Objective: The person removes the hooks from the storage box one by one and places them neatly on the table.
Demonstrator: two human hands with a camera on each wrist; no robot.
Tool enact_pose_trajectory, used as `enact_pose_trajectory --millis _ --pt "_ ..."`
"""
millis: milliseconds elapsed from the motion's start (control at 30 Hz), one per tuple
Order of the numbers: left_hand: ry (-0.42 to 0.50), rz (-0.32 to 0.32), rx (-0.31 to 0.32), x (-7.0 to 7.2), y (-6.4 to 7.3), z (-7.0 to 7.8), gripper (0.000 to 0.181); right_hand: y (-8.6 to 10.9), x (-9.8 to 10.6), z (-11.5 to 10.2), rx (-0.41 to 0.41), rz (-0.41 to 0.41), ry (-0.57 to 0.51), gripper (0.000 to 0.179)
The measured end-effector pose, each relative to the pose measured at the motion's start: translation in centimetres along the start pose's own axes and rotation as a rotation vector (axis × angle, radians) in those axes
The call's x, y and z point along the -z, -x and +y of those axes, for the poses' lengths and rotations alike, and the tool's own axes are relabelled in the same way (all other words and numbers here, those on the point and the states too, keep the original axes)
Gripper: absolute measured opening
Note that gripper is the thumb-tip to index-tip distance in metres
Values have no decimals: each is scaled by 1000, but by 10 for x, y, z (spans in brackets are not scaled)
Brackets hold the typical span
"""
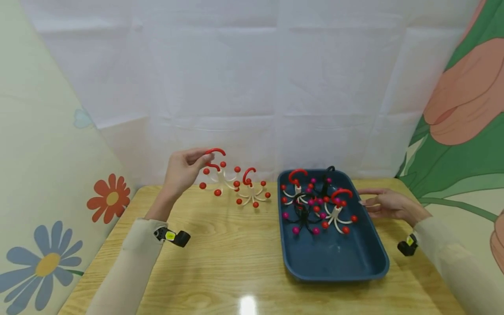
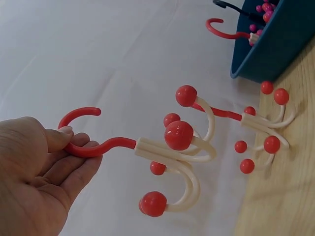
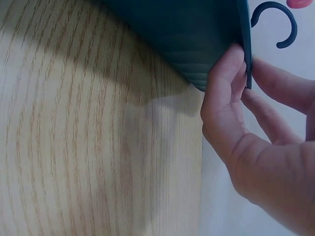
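My left hand (image 1: 183, 169) pinches the red hook of a white multi-arm hanger (image 2: 162, 151) between thumb and fingers. The hanger's curved white arms end in red balls. Just right of it, a second red-and-white hanger (image 1: 252, 192) stands on the table, its hook upward. To the right is a dark blue tray (image 1: 334, 262) with several ball-tipped hangers in its far half, among them a white one (image 1: 336, 214) with a red hook and a black one (image 1: 303, 214) with pink balls. My right hand (image 1: 390, 205) grips the tray's right rim, thumb and fingers on either side of it.
The wooden table (image 1: 220, 253) ends at the back against a white cloth (image 1: 208, 78). Walls with painted flowers flank it on both sides. The tray's near half shows bare bottom.
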State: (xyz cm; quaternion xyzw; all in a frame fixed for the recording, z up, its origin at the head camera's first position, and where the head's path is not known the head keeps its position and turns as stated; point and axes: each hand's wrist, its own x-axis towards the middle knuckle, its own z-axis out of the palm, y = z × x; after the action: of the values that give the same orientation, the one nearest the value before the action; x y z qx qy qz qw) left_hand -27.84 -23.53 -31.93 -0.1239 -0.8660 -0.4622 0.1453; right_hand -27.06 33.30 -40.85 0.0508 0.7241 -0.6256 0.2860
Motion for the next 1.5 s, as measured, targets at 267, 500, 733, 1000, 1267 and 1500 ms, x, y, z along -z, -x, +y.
enact_pose_trajectory --millis 267,500,733,1000,1267,1500 --pt "36 14 27 -3 -5 -22 35 0 0 0 7 11 5 70" --pt "34 0 75 -14 -4 -54 39 -1 1 2 2 7 7 72" --pt "2 13 90 -28 -6 -77 37 -3 0 1 1 10 0 71" --pt "-34 -25 115 -37 -8 -88 35 -7 1 3 8 22 15 68" --pt "-41 -38 116 -37 -5 -93 38 -6 2 3 9 23 21 67" --pt "-68 -62 106 -37 -9 -96 37 -4 2 2 11 18 23 70"
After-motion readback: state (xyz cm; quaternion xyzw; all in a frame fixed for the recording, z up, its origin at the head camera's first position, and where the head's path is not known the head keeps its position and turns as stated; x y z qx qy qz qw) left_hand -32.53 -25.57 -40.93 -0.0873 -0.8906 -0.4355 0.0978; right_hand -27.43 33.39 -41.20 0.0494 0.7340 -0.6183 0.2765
